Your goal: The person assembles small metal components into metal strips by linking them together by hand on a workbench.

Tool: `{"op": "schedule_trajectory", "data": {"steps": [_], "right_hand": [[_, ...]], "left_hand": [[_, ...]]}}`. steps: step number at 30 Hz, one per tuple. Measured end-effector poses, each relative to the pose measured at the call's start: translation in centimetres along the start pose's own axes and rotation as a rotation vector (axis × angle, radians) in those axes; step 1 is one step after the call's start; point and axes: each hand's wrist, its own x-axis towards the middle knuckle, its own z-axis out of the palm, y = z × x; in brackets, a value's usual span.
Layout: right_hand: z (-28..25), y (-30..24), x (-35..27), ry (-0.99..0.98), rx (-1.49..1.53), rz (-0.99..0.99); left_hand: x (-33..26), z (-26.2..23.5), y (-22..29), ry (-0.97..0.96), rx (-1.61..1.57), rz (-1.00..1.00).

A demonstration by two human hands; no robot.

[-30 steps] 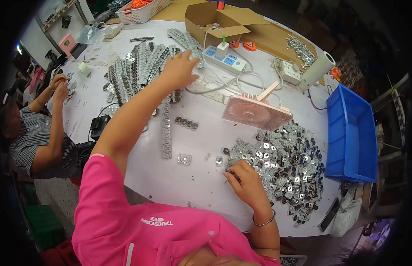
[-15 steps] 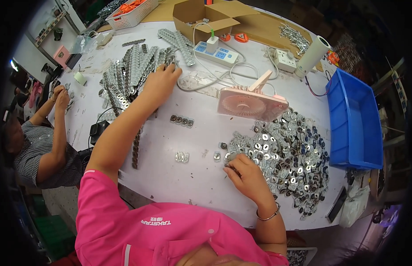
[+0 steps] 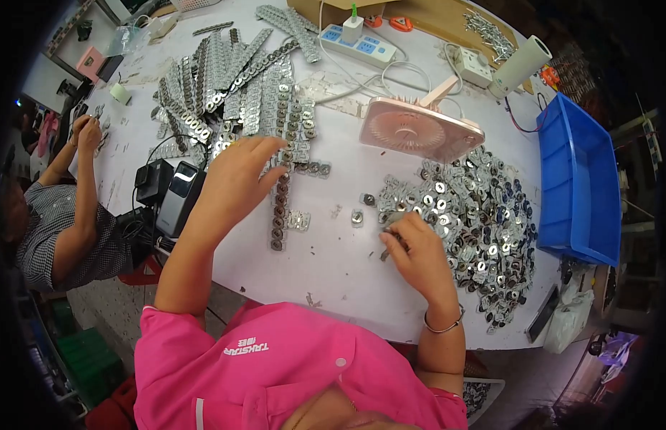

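My left hand point(image 3: 236, 175) is over the left middle of the table, thumb and forefinger apart. Its fingertips are beside a long strip of joined metal pieces with dark round centres point(image 3: 278, 215); whether they touch it I cannot tell. Partly covered by this strip is a short silver segment point(image 3: 299, 221); another short segment point(image 3: 320, 169) sticks out to the right. My right hand point(image 3: 421, 254) is closed at the left edge of a heap of loose small metal pieces point(image 3: 483, 240), its fingers pinching a small metal piece, mostly hidden. Two single pieces lie nearby, one silver point(image 3: 357, 218).
More metal strips point(image 3: 218, 68) are piled behind my left hand. A pink fan point(image 3: 411, 130), white power strip point(image 3: 358, 44) and white cylinder point(image 3: 520, 67) stand beyond the heap. At right is a blue bin point(image 3: 580, 179); at left, a black device point(image 3: 181, 188) and a co-worker point(image 3: 68, 222).
My left hand has come back from the strip pile toward me. A long strip now lies farther right, over the short segments. My right hand stays by the heap. The view has shifted.
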Motion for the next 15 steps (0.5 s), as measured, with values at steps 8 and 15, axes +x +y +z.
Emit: {"op": "schedule_trajectory", "data": {"steps": [8,15], "right_hand": [[0.1,-0.4,0.0,0.084,-0.001,0.001],[1.6,-1.0,0.3,0.098,0.314,-0.042]], "left_hand": [[-4.4,2.4,2.6,-0.173,0.186,0.154],[-2.2,2.0,4.6,-0.256,-0.456,0.05]]}}
